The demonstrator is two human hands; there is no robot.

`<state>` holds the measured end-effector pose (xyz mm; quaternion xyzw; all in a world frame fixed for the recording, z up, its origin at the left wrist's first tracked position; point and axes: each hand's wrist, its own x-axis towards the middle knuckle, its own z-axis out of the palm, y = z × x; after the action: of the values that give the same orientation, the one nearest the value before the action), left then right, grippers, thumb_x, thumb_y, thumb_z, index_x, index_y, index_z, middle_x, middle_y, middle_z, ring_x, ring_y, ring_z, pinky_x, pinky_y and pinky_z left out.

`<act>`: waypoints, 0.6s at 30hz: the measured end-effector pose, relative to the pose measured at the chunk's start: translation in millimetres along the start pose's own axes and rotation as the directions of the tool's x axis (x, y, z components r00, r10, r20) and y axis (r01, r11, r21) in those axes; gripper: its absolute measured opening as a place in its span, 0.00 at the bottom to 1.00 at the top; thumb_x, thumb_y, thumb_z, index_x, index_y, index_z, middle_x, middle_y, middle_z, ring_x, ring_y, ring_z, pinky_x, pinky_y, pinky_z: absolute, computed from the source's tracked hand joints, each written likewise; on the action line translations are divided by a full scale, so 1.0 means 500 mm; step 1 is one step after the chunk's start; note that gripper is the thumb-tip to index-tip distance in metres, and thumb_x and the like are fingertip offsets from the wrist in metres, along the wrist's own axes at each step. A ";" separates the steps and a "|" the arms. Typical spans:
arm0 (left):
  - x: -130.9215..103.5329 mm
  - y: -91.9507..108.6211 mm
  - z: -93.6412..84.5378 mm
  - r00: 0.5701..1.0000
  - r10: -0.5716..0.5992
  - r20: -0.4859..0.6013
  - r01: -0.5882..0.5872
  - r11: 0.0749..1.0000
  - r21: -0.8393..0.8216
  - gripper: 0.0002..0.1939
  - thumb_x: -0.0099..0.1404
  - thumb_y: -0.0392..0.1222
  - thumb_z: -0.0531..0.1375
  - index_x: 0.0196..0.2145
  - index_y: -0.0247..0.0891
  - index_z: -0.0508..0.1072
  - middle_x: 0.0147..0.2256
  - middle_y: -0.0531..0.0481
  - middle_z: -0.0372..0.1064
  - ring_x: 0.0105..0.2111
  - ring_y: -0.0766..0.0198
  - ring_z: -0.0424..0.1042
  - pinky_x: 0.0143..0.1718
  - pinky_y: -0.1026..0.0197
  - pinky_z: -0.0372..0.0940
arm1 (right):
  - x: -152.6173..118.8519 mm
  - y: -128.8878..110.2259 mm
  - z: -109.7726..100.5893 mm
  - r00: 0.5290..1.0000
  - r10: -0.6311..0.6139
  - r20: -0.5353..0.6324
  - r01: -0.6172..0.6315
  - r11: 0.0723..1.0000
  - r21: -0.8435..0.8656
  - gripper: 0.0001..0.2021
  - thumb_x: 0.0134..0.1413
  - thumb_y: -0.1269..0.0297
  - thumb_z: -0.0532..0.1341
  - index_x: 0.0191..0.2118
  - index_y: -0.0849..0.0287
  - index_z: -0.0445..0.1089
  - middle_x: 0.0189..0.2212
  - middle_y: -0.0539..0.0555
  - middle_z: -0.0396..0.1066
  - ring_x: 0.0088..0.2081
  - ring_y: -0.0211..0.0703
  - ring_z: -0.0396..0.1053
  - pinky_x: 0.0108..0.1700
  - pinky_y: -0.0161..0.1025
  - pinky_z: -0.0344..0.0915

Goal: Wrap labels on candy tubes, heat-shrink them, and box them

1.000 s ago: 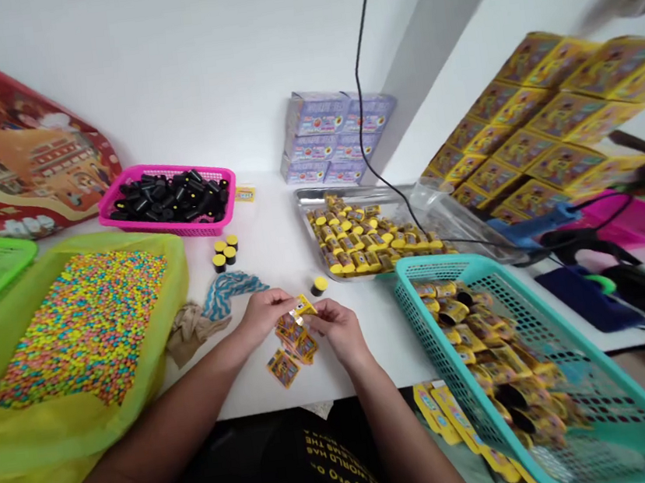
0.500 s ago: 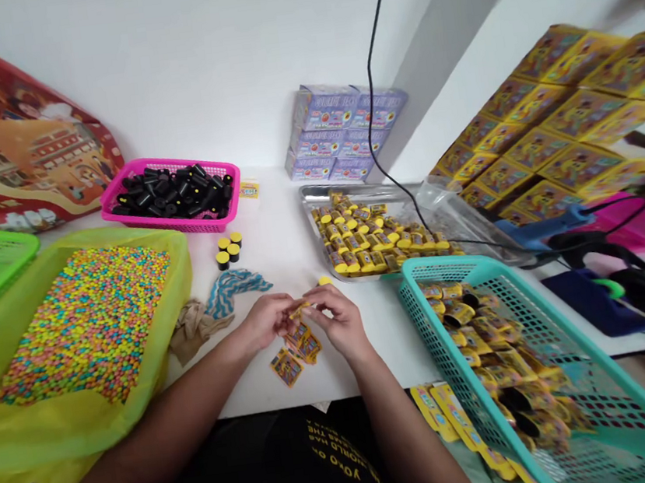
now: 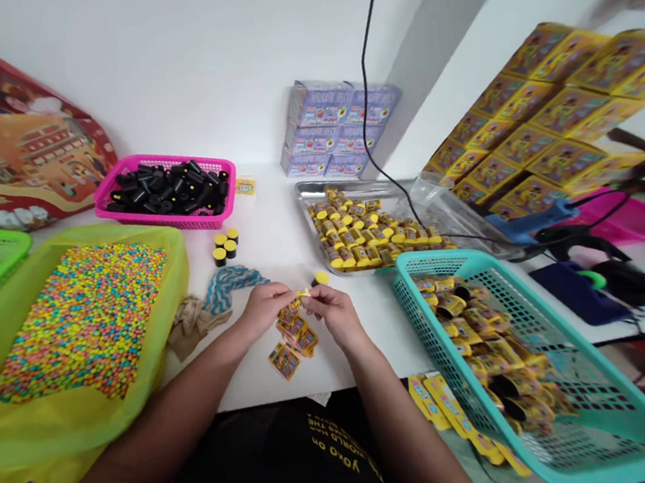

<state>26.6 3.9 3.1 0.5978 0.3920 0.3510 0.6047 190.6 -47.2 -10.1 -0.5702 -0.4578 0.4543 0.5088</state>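
My left hand (image 3: pixel 266 309) and my right hand (image 3: pixel 337 314) meet over the white table, fingertips pinched on a small yellow printed label (image 3: pixel 302 295) between them. Below the fingers lies a loose pile of similar orange-yellow labels (image 3: pixel 298 334), and one label (image 3: pixel 284 360) rests apart, nearer the table's front edge. Just behind my right hand stands a black canister with a yellow lid (image 3: pixel 320 278). Farther left is a small group of several such yellow-lidded canisters (image 3: pixel 226 245). A blue-and-white striped cloth (image 3: pixel 234 285) lies beyond my left hand.
At left, a yellow-lined bin (image 3: pixel 179 247) holds colourful candies; behind it a pink basket (image 3: pixel 203 223) holds black canisters. A metal tray (image 3: pixel 312 227) and a teal basket (image 3: pixel 420 323) carry labelled yellow canisters on the right. Purple boxes (image 3: pixel 323 128) stand against the wall; a black cable (image 3: pixel 367 103) hangs down.
My fingers have shifted slightly, and the label between them is more exposed. The yellow-lidded canister behind my right hand shows more fully. The whole view has shifted slightly.
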 end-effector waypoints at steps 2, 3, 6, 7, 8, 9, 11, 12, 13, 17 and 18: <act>0.002 -0.007 0.001 0.999 -0.036 0.002 0.036 0.999 -0.041 0.20 0.53 0.57 0.64 0.21 0.34 0.72 0.17 0.54 0.63 0.18 0.71 0.58 0.20 0.65 0.51 | 0.000 0.002 0.000 1.000 0.002 0.007 -0.002 1.000 0.008 0.15 0.42 0.50 0.69 0.25 0.57 0.71 0.18 0.47 0.65 0.22 0.36 0.56 0.26 0.36 0.51; 0.003 -0.011 0.001 0.999 -0.054 0.001 0.054 0.996 -0.073 0.20 0.54 0.57 0.63 0.22 0.35 0.72 0.17 0.53 0.64 0.18 0.70 0.60 0.19 0.65 0.51 | -0.001 0.003 0.001 1.000 -0.005 0.008 0.005 1.000 0.011 0.15 0.43 0.50 0.69 0.25 0.57 0.72 0.19 0.47 0.66 0.22 0.36 0.56 0.26 0.36 0.51; 0.006 -0.017 0.000 0.998 -0.067 -0.012 0.065 0.989 -0.135 0.20 0.54 0.57 0.63 0.24 0.34 0.72 0.17 0.52 0.66 0.18 0.68 0.63 0.19 0.65 0.52 | -0.005 0.007 0.003 0.998 -0.060 -0.005 0.061 0.998 0.017 0.12 0.40 0.54 0.71 0.25 0.57 0.72 0.20 0.46 0.65 0.23 0.35 0.55 0.26 0.36 0.51; 0.006 -0.017 -0.001 0.998 -0.065 -0.013 0.062 0.988 -0.143 0.19 0.54 0.56 0.63 0.24 0.34 0.72 0.18 0.52 0.66 0.19 0.68 0.64 0.19 0.66 0.52 | -0.007 0.007 0.004 0.997 -0.079 -0.016 0.079 0.997 0.025 0.12 0.39 0.56 0.72 0.24 0.57 0.72 0.20 0.46 0.65 0.23 0.35 0.55 0.26 0.35 0.51; 0.006 -0.017 -0.002 0.998 -0.064 -0.009 0.062 0.987 -0.148 0.19 0.54 0.56 0.63 0.24 0.34 0.73 0.18 0.51 0.67 0.19 0.68 0.65 0.19 0.66 0.52 | -0.008 0.008 0.006 0.996 -0.087 -0.026 0.088 0.995 0.039 0.12 0.38 0.57 0.72 0.23 0.57 0.72 0.20 0.46 0.65 0.23 0.34 0.55 0.26 0.35 0.51; 0.006 -0.015 -0.004 0.998 -0.067 -0.002 0.066 0.986 -0.153 0.19 0.54 0.55 0.64 0.24 0.34 0.73 0.18 0.51 0.67 0.19 0.68 0.65 0.19 0.66 0.53 | -0.008 0.008 0.007 0.996 -0.084 -0.030 0.085 0.995 0.055 0.12 0.37 0.57 0.72 0.22 0.57 0.71 0.20 0.46 0.65 0.23 0.35 0.55 0.26 0.35 0.51; 0.005 -0.010 -0.008 0.996 -0.086 0.009 0.087 0.983 -0.161 0.18 0.53 0.54 0.63 0.25 0.34 0.74 0.19 0.51 0.68 0.20 0.67 0.67 0.19 0.66 0.53 | -0.006 0.008 0.009 0.999 -0.049 -0.017 0.050 0.995 0.081 0.13 0.38 0.55 0.71 0.22 0.57 0.70 0.19 0.46 0.67 0.23 0.35 0.56 0.26 0.35 0.52; 0.005 -0.008 -0.010 0.995 -0.098 0.012 0.099 0.982 -0.162 0.17 0.53 0.54 0.63 0.26 0.34 0.75 0.20 0.51 0.68 0.21 0.67 0.67 0.20 0.66 0.53 | -0.005 0.007 0.010 0.999 -0.032 -0.004 0.032 0.996 0.082 0.13 0.38 0.55 0.71 0.22 0.57 0.70 0.19 0.47 0.68 0.22 0.35 0.57 0.26 0.35 0.53; 0.005 -0.005 -0.013 0.994 -0.108 0.016 0.109 0.982 -0.157 0.16 0.52 0.53 0.64 0.26 0.34 0.75 0.20 0.51 0.69 0.21 0.66 0.67 0.20 0.66 0.54 | -0.003 0.006 0.009 1.000 -0.020 0.011 0.019 0.997 0.071 0.14 0.39 0.54 0.71 0.22 0.57 0.70 0.19 0.47 0.69 0.22 0.36 0.57 0.26 0.36 0.53; 0.008 -0.006 -0.020 0.992 -0.082 0.091 0.088 0.994 -0.067 0.15 0.49 0.51 0.67 0.22 0.34 0.74 0.18 0.54 0.65 0.20 0.69 0.62 0.21 0.66 0.53 | 0.008 0.000 -0.002 0.995 0.012 0.095 -0.008 0.999 -0.045 0.15 0.38 0.53 0.71 0.22 0.57 0.69 0.17 0.48 0.68 0.20 0.36 0.57 0.25 0.35 0.52; 0.011 -0.010 -0.021 0.993 -0.071 0.096 0.075 0.996 -0.045 0.16 0.48 0.51 0.67 0.21 0.34 0.73 0.17 0.54 0.64 0.19 0.70 0.61 0.21 0.65 0.53 | 0.014 -0.004 -0.007 0.991 0.025 0.130 -0.013 0.996 -0.092 0.15 0.38 0.52 0.71 0.22 0.57 0.70 0.17 0.48 0.68 0.20 0.36 0.57 0.24 0.36 0.52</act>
<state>19.4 13.0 -2.0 0.5842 0.3759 0.3093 0.6494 195.3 -41.0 -8.4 -0.5661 -0.5047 0.4743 0.4469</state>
